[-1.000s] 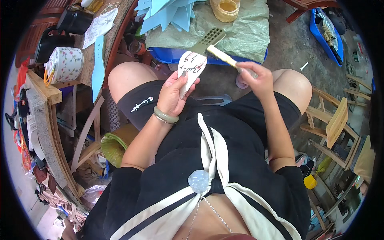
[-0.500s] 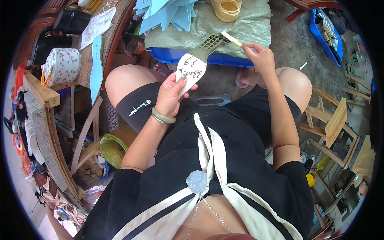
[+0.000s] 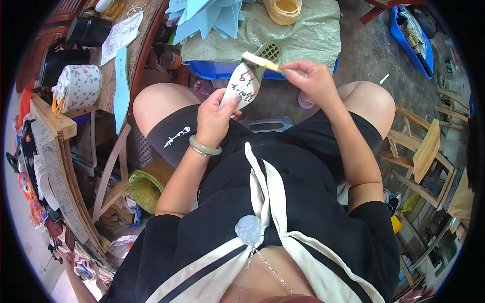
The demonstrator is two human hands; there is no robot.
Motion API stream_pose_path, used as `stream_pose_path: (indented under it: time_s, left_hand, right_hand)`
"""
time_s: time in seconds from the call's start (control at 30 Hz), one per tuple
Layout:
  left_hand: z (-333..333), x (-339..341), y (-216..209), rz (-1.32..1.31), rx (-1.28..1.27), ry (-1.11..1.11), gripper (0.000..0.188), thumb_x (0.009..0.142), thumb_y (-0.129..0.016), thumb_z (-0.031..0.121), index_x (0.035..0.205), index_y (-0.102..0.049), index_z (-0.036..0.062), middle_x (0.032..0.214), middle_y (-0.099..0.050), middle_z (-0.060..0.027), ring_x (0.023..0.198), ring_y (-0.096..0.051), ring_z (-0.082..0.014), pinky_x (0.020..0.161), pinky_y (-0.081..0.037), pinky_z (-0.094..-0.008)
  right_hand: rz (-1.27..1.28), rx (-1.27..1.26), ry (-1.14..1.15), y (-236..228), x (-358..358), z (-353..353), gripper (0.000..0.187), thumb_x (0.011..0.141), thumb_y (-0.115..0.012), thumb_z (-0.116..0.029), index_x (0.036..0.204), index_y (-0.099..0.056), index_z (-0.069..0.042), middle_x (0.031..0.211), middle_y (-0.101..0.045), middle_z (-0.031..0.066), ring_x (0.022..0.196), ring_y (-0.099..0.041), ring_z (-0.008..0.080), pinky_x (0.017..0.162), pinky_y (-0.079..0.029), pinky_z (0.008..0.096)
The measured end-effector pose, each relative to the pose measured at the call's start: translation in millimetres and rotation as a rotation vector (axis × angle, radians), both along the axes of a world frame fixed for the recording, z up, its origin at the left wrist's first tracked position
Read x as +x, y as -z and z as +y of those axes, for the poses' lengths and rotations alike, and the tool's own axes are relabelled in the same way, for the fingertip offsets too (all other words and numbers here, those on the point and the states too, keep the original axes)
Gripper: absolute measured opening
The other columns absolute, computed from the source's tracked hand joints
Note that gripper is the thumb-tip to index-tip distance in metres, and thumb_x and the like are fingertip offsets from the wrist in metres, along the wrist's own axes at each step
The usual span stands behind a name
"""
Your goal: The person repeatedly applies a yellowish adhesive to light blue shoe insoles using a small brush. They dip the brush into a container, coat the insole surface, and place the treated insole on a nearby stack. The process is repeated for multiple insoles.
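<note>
A small craft workshop, cluttered and hard-used. On the left runs a worn wooden table [image 3: 60, 131] carrying a flowered pot [image 3: 77, 87] and a blue sole-shaped cutout [image 3: 120, 81]. Far ahead, blue foam pieces [image 3: 202, 15] lie on a green woven sack [image 3: 318, 35]. Bare concrete floor [image 3: 369, 55], a blue crate [image 3: 411, 43] far right, rough wooden stools [image 3: 427, 156] on the right.

Floral lidded pot [image 3: 77, 87] on wooden bench [image 3: 53, 126], blue tray [image 3: 411, 43], green woven sack [image 3: 313, 35].
</note>
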State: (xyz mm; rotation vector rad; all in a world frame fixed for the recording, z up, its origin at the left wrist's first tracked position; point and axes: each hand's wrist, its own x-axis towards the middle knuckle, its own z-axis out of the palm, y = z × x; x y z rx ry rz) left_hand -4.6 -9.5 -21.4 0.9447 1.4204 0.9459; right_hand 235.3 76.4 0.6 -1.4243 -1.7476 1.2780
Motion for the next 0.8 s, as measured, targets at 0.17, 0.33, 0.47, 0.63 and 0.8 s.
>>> stream_pose_path:
  time_s: [0.17, 0.33, 0.47, 0.63, 0.8]
  left_hand:
    - [-2.4, 1.7, 3.1, -0.071, 0.015, -0.029, 0.020, 0.091, -0.060, 0.014, 0.101, -0.062, -0.0028, 0.088, -0.067, -0.0058, 0.067, -0.061, -0.0082, 0.061, -0.049, -0.0222]
    - [-5.7, -0.7, 5.8, -0.086, 0.015, -0.035, 0.020, 0.092, -0.060, 0.015, 0.102, -0.060, -0.0023, 0.088, -0.067, -0.0061, 0.066, -0.061, -0.0083, 0.060, -0.049, -0.0216]
    - [-2.8, -1.8, -1.9, -0.083, -0.055, -0.032, 0.020, 0.093, -0.058, 0.016, 0.104, -0.058, -0.0004, 0.090, -0.067, -0.0064, 0.066, -0.061, -0.0079, 0.055, -0.045, -0.0196]
    - [-1.2, -3.9, -1.7, -0.316, -0.140, -0.141, 0.021, 0.094, -0.057, 0.018, 0.107, -0.056, 0.0010, 0.091, -0.068, -0.0072, 0.065, -0.061, -0.0076, 0.049, -0.040, -0.0171]
    - [-1.9, 1.4, -7.0, -0.480, -0.194, -0.259, 0.026, 0.095, -0.056, 0.019, 0.114, -0.052, 0.0018, 0.097, -0.064, -0.0062, 0.068, -0.056, -0.0049, 0.048, -0.037, -0.0152]
  right_hand:
    - [0.151, 0.126, -0.066, -10.9, -22.5, -29.7, 0.018, 0.082, -0.066, -0.016, 0.094, -0.070, -0.004, 0.079, -0.070, 0.0090, 0.069, -0.065, 0.0125, 0.067, -0.050, 0.0260]
    - [0.050, 0.255, 0.003, 3.2, -17.1, -18.0, 0.018, 0.080, -0.067, -0.018, 0.092, -0.071, -0.007, 0.075, -0.068, 0.0132, 0.065, -0.066, 0.0176, 0.062, -0.050, 0.0280]
    - [-0.212, 0.092, 0.065, 31.2, 12.7, 20.4, 0.022, 0.083, -0.064, -0.020, 0.097, -0.072, -0.005, 0.071, -0.065, 0.0044, 0.065, -0.054, 0.0061, 0.062, -0.045, 0.0228]
    - [-0.229, 0.164, 0.204, 59.4, 34.1, 39.0, 0.023, 0.081, -0.063, -0.026, 0.096, -0.072, -0.011, 0.062, -0.062, 0.0103, 0.052, -0.054, 0.0121, 0.052, -0.043, 0.0288]
    - [-0.099, 0.134, 0.288, 56.7, 38.7, 11.3, 0.024, 0.081, -0.064, -0.026, 0.096, -0.072, -0.008, 0.067, -0.065, 0.0062, 0.059, -0.056, 0.0085, 0.058, -0.044, 0.0252]
